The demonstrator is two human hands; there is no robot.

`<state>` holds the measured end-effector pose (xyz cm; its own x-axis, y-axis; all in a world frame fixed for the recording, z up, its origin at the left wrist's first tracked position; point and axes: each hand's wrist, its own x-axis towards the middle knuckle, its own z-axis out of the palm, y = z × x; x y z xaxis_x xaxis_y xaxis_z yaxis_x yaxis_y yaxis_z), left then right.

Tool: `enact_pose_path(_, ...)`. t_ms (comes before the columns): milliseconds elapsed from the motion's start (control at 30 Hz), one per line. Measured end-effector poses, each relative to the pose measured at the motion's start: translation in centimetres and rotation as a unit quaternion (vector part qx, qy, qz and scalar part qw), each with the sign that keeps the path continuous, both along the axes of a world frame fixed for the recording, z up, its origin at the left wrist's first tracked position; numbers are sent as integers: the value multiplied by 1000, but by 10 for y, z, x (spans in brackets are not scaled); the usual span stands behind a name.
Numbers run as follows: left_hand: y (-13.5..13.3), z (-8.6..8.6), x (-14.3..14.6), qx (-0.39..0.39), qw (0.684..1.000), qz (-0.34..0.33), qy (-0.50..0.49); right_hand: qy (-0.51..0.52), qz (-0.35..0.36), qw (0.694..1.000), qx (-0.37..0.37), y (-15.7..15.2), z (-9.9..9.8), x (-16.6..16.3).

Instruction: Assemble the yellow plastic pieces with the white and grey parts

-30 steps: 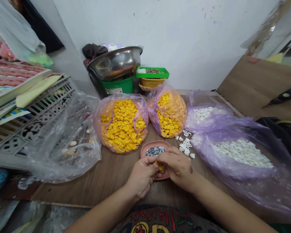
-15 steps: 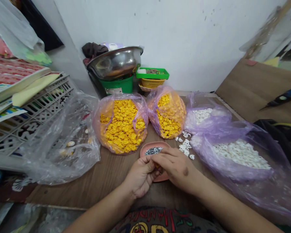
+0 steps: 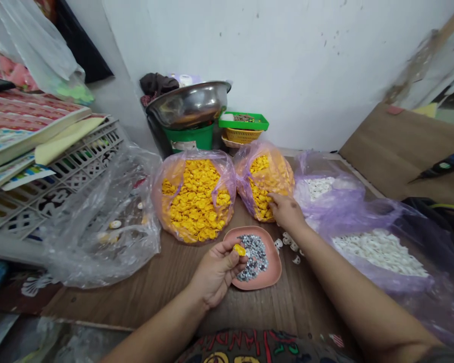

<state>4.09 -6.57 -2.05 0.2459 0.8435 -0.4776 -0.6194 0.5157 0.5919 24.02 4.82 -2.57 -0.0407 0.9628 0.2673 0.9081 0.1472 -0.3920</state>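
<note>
My left hand pinches a small yellow plastic piece between thumb and fingers, over the left side of a pink dish. Many tiny silver-grey bits lie in that dish. Farther forward, my right hand reaches to the open front of the right-hand bag of yellow pieces. Its fingers are bent together against the pieces, and what is between the tips is hidden. To the left stands a larger open bag of the same yellow pieces.
White plastic pieces fill purple bags on the right, and a few loose white pieces lie beside my right forearm. A clear plastic bag and a grey crate are left. A metal basin stands behind, near a green tray.
My hands were together above the dish and have parted. The right one has moved forward to the yellow bag. My left hand stays by the dish, its yellow piece now showing.
</note>
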Motion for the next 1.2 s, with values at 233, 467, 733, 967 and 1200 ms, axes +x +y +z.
enact_pose_path(233,2,-1,0,3,999,-12,-31,78,41,996,-11,-34,15,-12)
enact_pose_path(467,1,-1,4,39,997,-42,-46,261,283,919,-88,-95,30,-41)
enact_pose_path(733,-5,3,6,54,997,-37,-51,249,283,925,-40,-105,23,-40)
enact_pose_path(967,-6,3,10,53,998,-27,-30,287,215,933,-41,-115,27,-43)
enact_pose_path(1200,-6,1,11,63,997,27,-23,265,205,941,54,-123,31,-46)
